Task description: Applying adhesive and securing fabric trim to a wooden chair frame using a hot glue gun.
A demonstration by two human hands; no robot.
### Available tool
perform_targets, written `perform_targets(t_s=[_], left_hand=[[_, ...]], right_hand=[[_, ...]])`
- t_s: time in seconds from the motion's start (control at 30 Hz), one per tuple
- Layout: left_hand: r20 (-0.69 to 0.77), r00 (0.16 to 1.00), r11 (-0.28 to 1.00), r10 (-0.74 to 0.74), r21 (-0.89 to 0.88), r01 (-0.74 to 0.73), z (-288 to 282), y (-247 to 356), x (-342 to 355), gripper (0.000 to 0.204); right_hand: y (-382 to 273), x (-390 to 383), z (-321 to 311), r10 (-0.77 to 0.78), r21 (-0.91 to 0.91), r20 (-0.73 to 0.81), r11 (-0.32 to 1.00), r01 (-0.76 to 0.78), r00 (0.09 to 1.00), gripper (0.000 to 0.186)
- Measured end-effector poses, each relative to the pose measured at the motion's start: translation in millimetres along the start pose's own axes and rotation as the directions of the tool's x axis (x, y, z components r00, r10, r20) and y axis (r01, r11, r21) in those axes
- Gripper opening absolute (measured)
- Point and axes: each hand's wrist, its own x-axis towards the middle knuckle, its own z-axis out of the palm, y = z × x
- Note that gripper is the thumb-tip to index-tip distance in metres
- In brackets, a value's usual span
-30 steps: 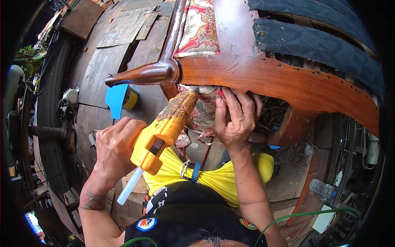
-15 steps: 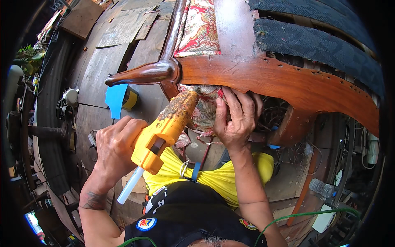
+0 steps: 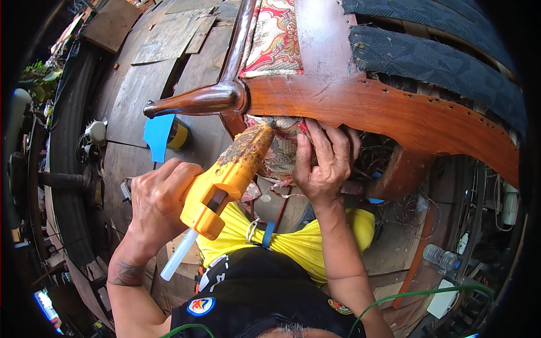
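My left hand (image 3: 160, 200) is wrapped round a yellow hot glue gun (image 3: 218, 183), a translucent glue stick (image 3: 180, 253) sticking out of its rear. The grimy nozzle end points at patterned fabric (image 3: 279, 149) under the varnished wooden rail (image 3: 372, 101) of a chair frame; whether it touches is unclear. My right hand (image 3: 321, 163) is curled on that fabric just below the rail, a bit of red showing at its fingertips. More red floral upholstery (image 3: 270, 39) and dark webbing strips (image 3: 422, 56) lie above the rail. A turned wooden leg (image 3: 186, 101) projects leftward.
A blue flat piece (image 3: 158, 135) sits by a dark yellow-banded container (image 3: 180, 135) on floorboards (image 3: 135, 96). Cluttered gear and plants line the left side. A plastic bottle (image 3: 442, 256), coiled wires and a green cord (image 3: 422, 293) are at the right.
The glue gun's nozzle has crept slightly right along the fabric, with my left hand still on the gun. My right hand has stayed in nearly the same place.
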Motion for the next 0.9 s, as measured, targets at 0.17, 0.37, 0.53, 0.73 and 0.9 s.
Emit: perform_targets(t_s=[0.17, 0.37, 0.53, 0.73, 0.9], left_hand=[[-0.011, 1.000, 1.000, -0.007, 0.002, 0.007, 0, -1, -2, 0.031], [0.007, 1.000, 1.000, -0.023, 0.007, 0.023, -3, 0, -3, 0.032], [0.053, 0.996, 0.998, -0.066, -0.021, 0.067, -9, 1, 0, 0.031], [0.070, 0.993, 0.995, -0.100, 0.024, 0.098, -17, 7, 3, 0.029], [0.047, 0.992, 0.993, -0.115, 0.025, 0.114, -25, 7, 3, 0.027]], right_hand=[[0, 1, 1, -0.009, 0.003, -0.015, 1.000, 0.009, 1.000, 0.030], [-1, 2, 0, -0.009, 0.003, 0.000, 1.000, 0.009, 1.000, 0.029], [-2, 1, -1, -0.002, 0.004, 0.002, 1.000, 0.002, 1.000, 0.029], [-2, 2, -4, 0.000, 0.002, 0.015, 1.000, 0.000, 1.000, 0.030], [0, 3, -3, -0.002, 0.008, 0.002, 1.000, 0.002, 1.000, 0.031]])
